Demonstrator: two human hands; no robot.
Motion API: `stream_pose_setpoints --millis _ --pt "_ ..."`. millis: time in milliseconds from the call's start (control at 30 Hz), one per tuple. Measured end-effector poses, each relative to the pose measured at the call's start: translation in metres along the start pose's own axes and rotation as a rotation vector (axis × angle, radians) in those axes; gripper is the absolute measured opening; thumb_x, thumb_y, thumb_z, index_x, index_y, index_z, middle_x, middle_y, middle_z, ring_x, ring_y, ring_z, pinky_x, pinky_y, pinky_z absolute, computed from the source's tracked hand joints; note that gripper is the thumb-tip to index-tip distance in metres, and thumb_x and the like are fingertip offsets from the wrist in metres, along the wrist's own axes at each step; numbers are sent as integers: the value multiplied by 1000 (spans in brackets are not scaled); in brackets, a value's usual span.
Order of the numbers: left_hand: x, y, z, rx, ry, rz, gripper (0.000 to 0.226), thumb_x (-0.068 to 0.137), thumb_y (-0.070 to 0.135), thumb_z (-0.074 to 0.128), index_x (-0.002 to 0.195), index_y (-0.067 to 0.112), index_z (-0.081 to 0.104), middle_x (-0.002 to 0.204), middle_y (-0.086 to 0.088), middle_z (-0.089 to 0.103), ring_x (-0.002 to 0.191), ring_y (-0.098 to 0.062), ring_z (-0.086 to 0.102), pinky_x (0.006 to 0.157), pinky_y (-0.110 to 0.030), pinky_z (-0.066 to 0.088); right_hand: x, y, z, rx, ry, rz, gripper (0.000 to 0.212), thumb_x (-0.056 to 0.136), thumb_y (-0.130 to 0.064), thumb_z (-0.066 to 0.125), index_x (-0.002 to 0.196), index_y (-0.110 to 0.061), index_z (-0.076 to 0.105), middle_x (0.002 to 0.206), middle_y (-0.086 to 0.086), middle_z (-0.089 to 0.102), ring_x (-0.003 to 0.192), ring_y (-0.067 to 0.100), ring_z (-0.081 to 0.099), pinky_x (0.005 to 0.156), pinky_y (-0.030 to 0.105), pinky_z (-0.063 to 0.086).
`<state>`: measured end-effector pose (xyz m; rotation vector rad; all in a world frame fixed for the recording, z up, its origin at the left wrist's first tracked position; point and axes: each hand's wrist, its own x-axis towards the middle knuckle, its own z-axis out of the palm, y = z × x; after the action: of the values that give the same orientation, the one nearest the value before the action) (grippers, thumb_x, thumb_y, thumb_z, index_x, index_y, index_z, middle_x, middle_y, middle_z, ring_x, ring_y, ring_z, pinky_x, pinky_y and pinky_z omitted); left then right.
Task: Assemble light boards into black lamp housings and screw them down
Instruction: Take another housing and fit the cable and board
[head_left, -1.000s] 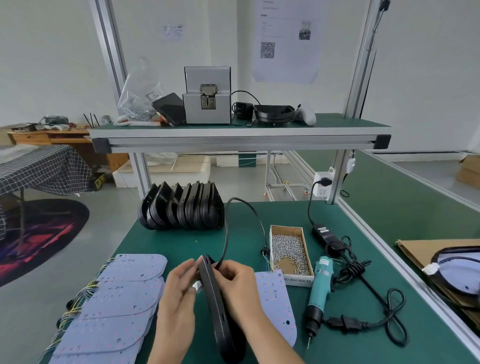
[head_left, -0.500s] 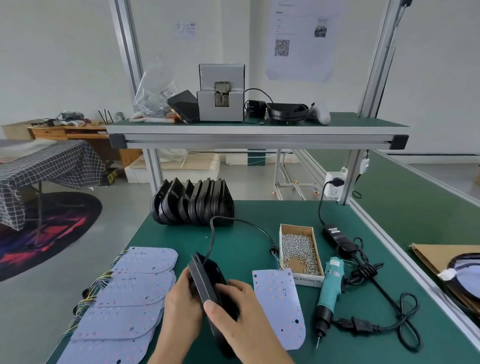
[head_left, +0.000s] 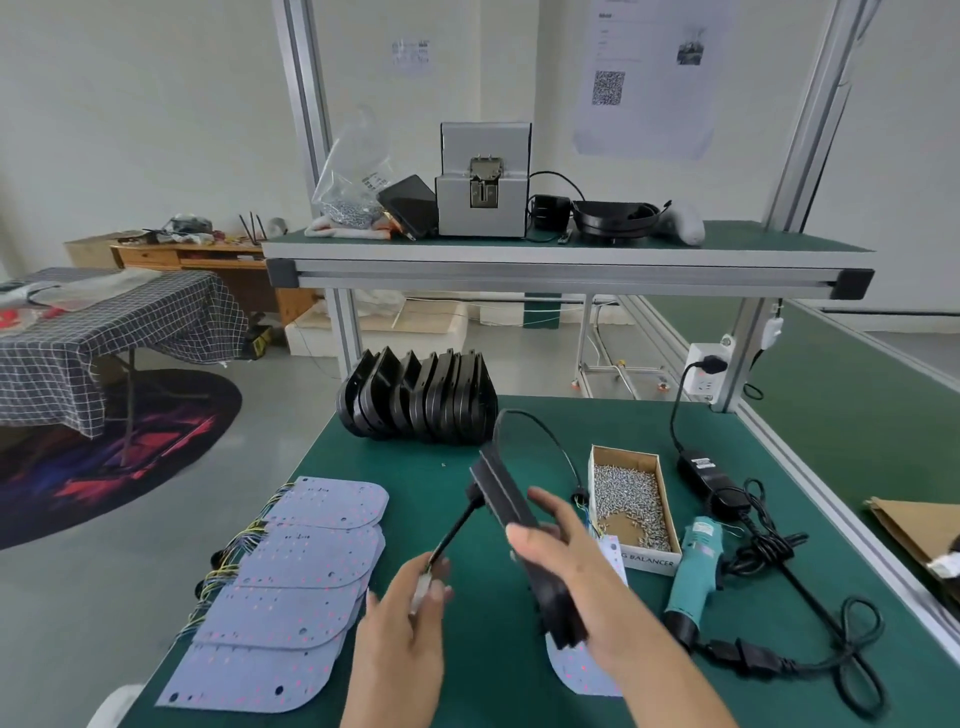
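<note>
Above the green workbench mat (head_left: 467, 493), a flat black plastic lamp housing (head_left: 519, 530) is held on edge, tilted, by the right hand (head_left: 566, 566), whose fingers are curled round its lower half. A black cable (head_left: 457, 530) leaving the housing is pinched at its white connector (head_left: 422, 592) by the left hand (head_left: 405, 634). A row of overlapping pale violet light boards (head_left: 291, 587) is laid out to the left. A cardboard box of silver screws (head_left: 631, 499) and a teal electric screwdriver (head_left: 693, 569) are placed to the right.
</note>
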<state>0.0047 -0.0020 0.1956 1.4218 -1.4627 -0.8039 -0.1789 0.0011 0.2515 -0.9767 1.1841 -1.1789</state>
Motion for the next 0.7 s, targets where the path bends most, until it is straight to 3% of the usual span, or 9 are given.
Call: stream_pose_setpoints --millis 100,167,267,333,400,467,567,633,700 --pt "-23 -1 1 -239 40 -130 24 104 -1 50 104 14 68 94 9 81 74 -24 79 102 -50 49 20 -29 -15 127 35 52 80 43 -61 95 108 -20 75 93 10 71 73 22 69 64 32 56" --pt "-35 -7 -2 -317 47 -189 23 104 -8 45 99 3 65 91 -3 81 61 -34 76 87 -47 54 37 -47 -29 273 103 76 56 55 -60 92 90 -17 83 91 13 73 73 27 69 80 44 59" --pt "-51 -9 -7 -230 39 -230 25 101 -9 51 85 4 66 86 -12 80 40 -13 59 55 -20 48 60 -70 -48 292 205 91 42 76 -56 83 92 -18 81 93 8 73 76 28 66 88 47 55" --pt "-60 0 -15 5 87 -11 18 85 12 62 69 13 69 82 -16 79 45 -9 57 51 -17 40 67 -79 -53 195 239 104 50 77 -59 81 101 -16 77 97 10 70 82 29 63 83 43 54" --pt "-60 13 -16 323 85 105 47 63 42 57 74 2 78 85 -24 77 58 -30 71 60 -22 50 67 -81 -51 21 229 90 68 68 -66 83 111 -13 74 100 12 68 86 30 63 82 41 52" --pt "-42 22 -13 446 147 215 76 63 52 57 105 -8 77 110 -22 76 85 -45 74 79 -43 60 62 -80 -45 -107 181 58 81 56 -71 84 114 -16 74 94 6 71 85 25 67 80 37 53" --pt "-14 59 -16 164 149 130 65 93 52 64 152 29 49 149 12 55 139 -16 51 112 -41 43 53 -77 -35 -212 153 -22 81 50 -76 81 112 -24 71 86 -7 74 82 16 69 78 35 51" --pt "15 86 -10 -24 62 120 64 96 61 47 156 41 36 152 29 41 144 5 35 117 -29 31 46 -71 -27 -292 159 -71 83 52 -79 79 117 -29 67 103 -10 75 93 12 71 87 34 52" --pt "49 110 2 -189 -45 128 54 102 59 38 148 34 49 143 29 51 138 3 44 113 -25 33 38 -65 -16 -378 193 -113 84 52 -81 75 121 -35 63 112 -16 72 98 1 70 90 30 53"
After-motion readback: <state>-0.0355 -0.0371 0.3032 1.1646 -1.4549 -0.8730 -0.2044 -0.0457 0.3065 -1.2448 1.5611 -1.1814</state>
